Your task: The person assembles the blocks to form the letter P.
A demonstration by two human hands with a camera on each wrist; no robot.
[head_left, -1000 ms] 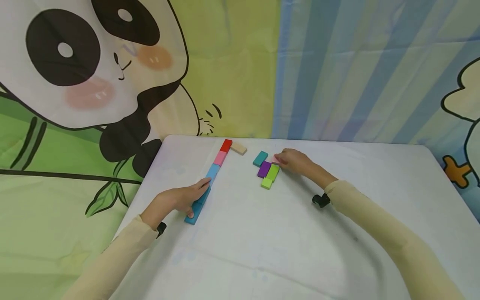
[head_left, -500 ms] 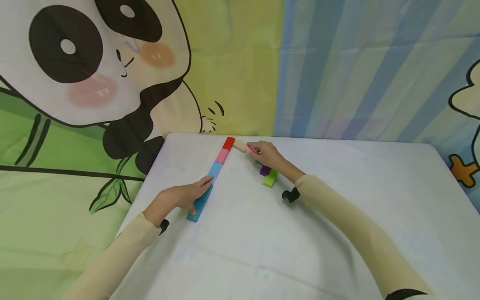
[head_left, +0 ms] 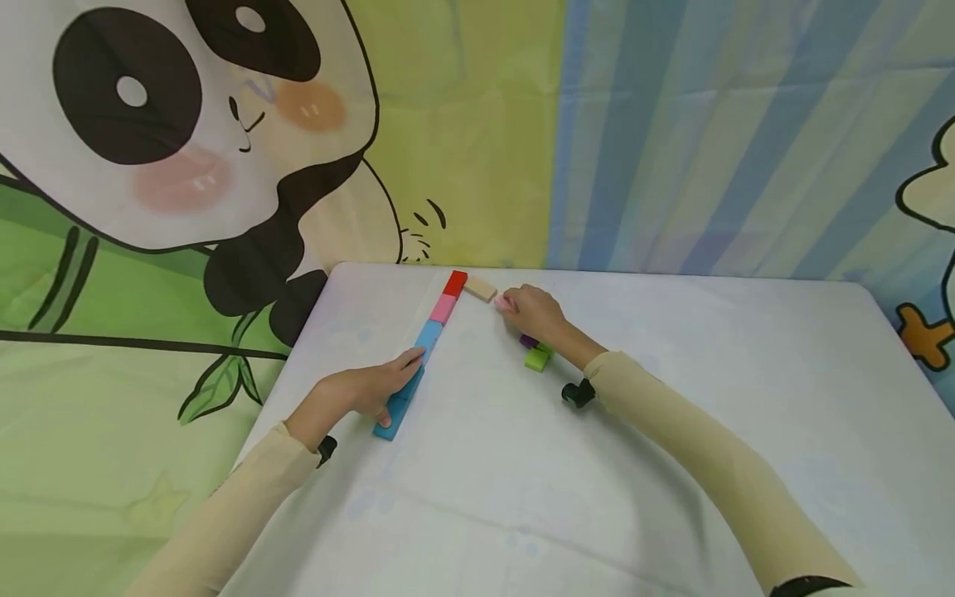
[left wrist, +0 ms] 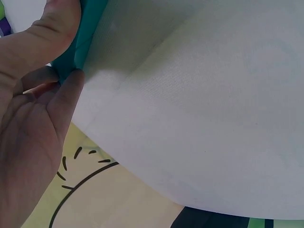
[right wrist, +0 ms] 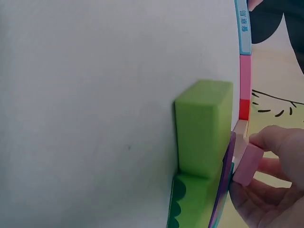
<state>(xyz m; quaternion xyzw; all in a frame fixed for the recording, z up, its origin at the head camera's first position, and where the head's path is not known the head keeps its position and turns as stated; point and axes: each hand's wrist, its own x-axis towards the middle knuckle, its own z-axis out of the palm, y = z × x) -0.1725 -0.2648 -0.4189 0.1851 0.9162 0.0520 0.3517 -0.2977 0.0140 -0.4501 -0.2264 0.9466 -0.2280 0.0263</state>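
My left hand (head_left: 361, 390) rests along a slanting row of blocks, its thumb on the teal-blue block (head_left: 399, 408) at the near end and its fingers reaching the light blue block (head_left: 429, 333). In the left wrist view, the thumb and a fingertip touch the teal block (left wrist: 90, 31). Beyond are a pink block (head_left: 443, 309) and a red block (head_left: 455, 283). My right hand (head_left: 535, 315) pinches another pink block (right wrist: 248, 164) between thumb and fingers, close by a beige block (head_left: 481, 288) lying angled at the red end.
Beneath the right hand, green blocks (right wrist: 204, 128) sit beside a purple block (right wrist: 223, 178) and a mostly hidden teal one (right wrist: 227, 190). A white-covered table (head_left: 477, 497) bears everything. Behind its far edge hangs a printed cloth (head_left: 462, 149) with a panda.
The right hand has carried the pink block left from the loose pile to beside the beige block, then shifted slightly right of it. The left hand keeps its place on the row.
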